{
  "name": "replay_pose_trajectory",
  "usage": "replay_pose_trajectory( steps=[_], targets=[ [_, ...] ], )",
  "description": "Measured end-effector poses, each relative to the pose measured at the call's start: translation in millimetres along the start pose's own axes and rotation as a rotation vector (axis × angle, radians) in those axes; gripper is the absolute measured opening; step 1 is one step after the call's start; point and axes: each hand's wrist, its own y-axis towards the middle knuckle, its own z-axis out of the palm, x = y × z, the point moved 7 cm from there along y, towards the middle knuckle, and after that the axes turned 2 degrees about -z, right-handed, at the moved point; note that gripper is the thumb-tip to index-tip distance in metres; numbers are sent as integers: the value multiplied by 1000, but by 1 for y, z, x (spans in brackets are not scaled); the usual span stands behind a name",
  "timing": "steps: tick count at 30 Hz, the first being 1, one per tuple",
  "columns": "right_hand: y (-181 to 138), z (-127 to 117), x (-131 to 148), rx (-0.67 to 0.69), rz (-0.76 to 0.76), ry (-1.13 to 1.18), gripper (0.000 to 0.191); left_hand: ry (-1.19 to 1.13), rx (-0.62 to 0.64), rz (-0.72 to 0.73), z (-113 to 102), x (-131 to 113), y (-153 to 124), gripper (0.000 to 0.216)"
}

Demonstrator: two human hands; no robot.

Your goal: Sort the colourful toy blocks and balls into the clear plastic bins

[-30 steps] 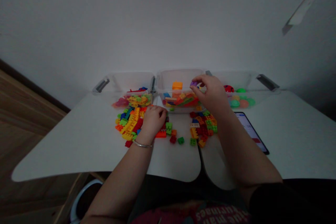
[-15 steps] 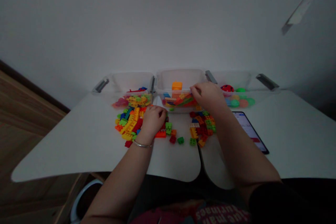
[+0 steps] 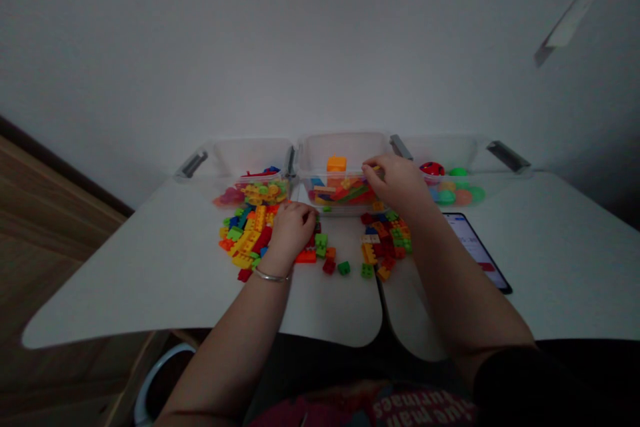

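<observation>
My right hand (image 3: pixel 397 180) hangs over the right front rim of the middle clear plastic box (image 3: pixel 345 212), fingers pinched. A sliver of yellow (image 3: pixel 378 168) shows between the fingertips; its shape is mostly hidden. Inside that box lie mixed toy bricks (image 3: pixel 350 192), with an orange block (image 3: pixel 337 164) standing above them. My left hand (image 3: pixel 295 227), with a bracelet at the wrist, rests at the right side of a heap of toy bricks (image 3: pixel 247 238). Its fingers are curled, and whatever lies under them is hidden. A smaller brick pile (image 3: pixel 383 243) lies below my right hand.
The left clear box (image 3: pixel 250 147) holds yellow and pink pieces. Coloured balls (image 3: pixel 447 197) fill the right box's bottom. A phone (image 3: pixel 475 247) lies right of my right forearm. A gap (image 3: pixel 384 310) splits the white table (image 3: pixel 150 267); loose bricks (image 3: pixel 344 268) lie near it.
My right hand has shifted very slightly, and a bit of yellow shows between its fingers. My left hand and the brick piles stay in place.
</observation>
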Motion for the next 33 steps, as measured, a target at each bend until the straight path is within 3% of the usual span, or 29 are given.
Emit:
replay_pose_trajectory(
  steps=[7,12,20,30,33],
  targets=[
    [-5,-10,5,-131,-21,118,30,21,6,35,-2,-4,1,26],
    [-9,-16,22,-197,-189,170,28,17,4,34,-1,-4,0,28],
    [-21,-1,65,93,-492,103,24,22,7,40,-3,-6,1,27],
    [-33,13,90,172,-666,55,20,31,-6,35,-3,-5,0,27],
    [-38,25,97,254,-695,59,18,2,2,30,-5,-5,1,28]
  ],
)
